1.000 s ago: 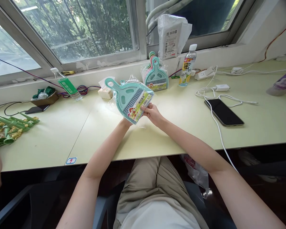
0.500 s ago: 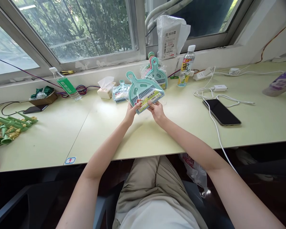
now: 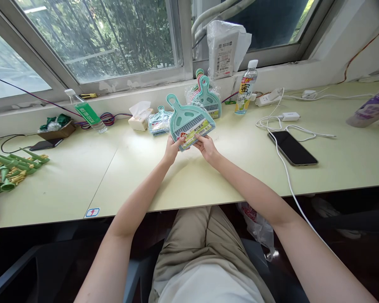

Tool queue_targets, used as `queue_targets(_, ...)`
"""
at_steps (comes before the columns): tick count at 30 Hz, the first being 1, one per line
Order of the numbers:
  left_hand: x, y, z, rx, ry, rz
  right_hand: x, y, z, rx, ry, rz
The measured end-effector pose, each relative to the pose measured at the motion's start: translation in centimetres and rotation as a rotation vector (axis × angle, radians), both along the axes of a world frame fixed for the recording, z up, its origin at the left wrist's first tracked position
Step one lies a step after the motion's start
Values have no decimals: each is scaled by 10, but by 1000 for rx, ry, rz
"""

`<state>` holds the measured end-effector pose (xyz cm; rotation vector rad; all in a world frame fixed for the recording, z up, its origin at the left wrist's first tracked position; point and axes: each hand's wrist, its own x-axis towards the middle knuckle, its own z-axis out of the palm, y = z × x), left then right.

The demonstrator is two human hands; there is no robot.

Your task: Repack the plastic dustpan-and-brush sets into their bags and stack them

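Wrapped dustpan (image 3: pixel 188 114) has turned more upright, left hand (image 3: pixel 171 150) and right hand (image 3: pixel 209 149) fingers pinching its lower edge; keep both grips even.

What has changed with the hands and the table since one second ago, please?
The wrapped dustpan moved right and turned clockwise, handle more upright. The left hand, mostly hidden behind it before, now grips its lower left. The teal packs behind show more fully. The right hand still holds it; the phone stayed.

You are holding one dustpan set (image 3: pixel 191 120) with two hands (image 3: pixel 173 150) (image 3: pixel 207 148); two clear bottles (image 3: pixel 90 113) (image 3: pixel 245 88) and one power strip (image 3: pixel 268 99) are facing you.
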<state>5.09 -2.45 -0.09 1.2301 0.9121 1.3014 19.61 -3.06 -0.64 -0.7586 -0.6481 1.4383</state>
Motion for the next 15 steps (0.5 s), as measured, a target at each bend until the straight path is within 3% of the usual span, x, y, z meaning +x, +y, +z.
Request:
queue_targets(4, -3, 3, 0, 1, 1, 48, 8, 5, 3, -80, -155, 107)
queue_targets(8, -13, 10, 3, 16, -58, 112, 28, 16, 4, -46, -485, 150)
queue_targets(11, -26, 17, 6, 16, -129, 140, 46, 21, 1, 90, -876, -105)
queue_targets(15, -41, 25, 8, -62, -183, 141, 60, 21, -2, 436, -1389, -425)
